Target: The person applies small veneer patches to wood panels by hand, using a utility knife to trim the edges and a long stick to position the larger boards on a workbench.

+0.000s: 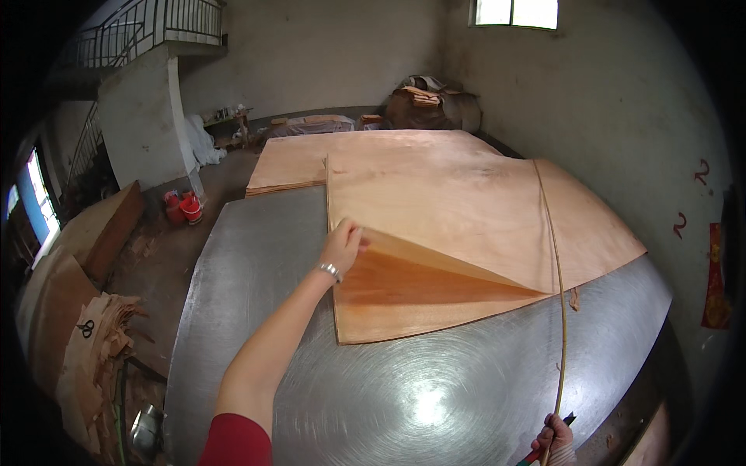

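Note:
My left hand, with a metal-banded watch at the wrist, pinches the near left corner of a thin wood veneer sheet and holds it lifted and folded back. Beneath it lies more veneer on a large metal tabletop. At the lower right, my right hand is closed around a long thin cane rod, which reaches across the veneer to its far side. A tool with a red and green handle and a dark tip is in the same hand.
Another veneer stack lies at the table's far left. On the left stand wood sheets and torn veneer pieces with black scissors on top. Red buckets stand on the floor. A wall borders the right side.

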A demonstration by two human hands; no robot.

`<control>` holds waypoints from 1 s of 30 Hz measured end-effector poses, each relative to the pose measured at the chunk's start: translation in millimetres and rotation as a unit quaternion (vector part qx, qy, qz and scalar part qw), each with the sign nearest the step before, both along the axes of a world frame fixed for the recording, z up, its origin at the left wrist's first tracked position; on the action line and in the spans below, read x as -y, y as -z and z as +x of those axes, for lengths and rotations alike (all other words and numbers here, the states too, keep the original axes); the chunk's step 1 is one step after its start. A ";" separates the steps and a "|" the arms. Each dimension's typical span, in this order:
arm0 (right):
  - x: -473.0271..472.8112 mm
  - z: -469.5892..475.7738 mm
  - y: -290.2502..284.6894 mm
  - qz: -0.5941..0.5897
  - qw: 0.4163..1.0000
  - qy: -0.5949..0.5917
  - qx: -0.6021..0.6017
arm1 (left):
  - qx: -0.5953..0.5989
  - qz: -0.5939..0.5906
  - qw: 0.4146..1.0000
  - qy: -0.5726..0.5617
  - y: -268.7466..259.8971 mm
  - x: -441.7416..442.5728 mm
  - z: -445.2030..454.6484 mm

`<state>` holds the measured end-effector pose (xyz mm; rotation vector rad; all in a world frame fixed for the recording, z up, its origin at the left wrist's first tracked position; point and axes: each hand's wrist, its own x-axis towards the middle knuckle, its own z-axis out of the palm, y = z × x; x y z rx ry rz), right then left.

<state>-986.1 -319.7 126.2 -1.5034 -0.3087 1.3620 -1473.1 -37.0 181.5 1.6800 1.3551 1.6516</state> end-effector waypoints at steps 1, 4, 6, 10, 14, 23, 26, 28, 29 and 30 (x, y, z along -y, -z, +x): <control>-3.0 8.9 1.3 0.018 0.999 0.002 -0.041 | -0.032 0.031 0.999 0.003 -16.6 -7.3 7.1; -11.6 24.6 -1.8 0.065 0.992 -0.022 -0.110 | -0.099 0.121 0.988 0.005 -53.2 -4.1 24.2; -9.1 31.0 -3.3 0.092 0.979 -0.049 -0.175 | -0.118 0.176 0.977 -0.005 -53.4 12.5 26.6; 1.0 32.5 0.9 0.099 0.964 -0.096 -0.226 | -0.102 0.216 0.971 -0.027 7.5 56.9 19.8; 4.1 -5.3 7.7 0.073 0.963 -0.101 -0.238 | -0.140 0.200 0.970 -0.016 76.9 107.6 19.2; -5.9 -158.2 24.1 0.027 0.976 -0.087 -0.200 | -0.210 0.115 0.959 0.154 151.4 251.9 79.1; 9.4 -196.6 30.6 0.008 0.977 -0.128 -0.169 | -0.207 0.075 0.953 0.206 163.1 300.1 95.4; 27.1 -196.1 39.2 -0.005 0.988 -0.099 -0.116 | -0.199 0.104 0.952 0.206 156.5 321.1 101.3; 35.9 -189.3 48.9 -0.013 0.993 -0.081 -0.087 | -0.199 0.132 0.950 0.199 150.7 331.4 103.1; 44.5 -165.1 63.7 0.009 0.987 -0.077 -0.138 | -0.190 0.161 0.948 0.196 145.3 342.2 108.6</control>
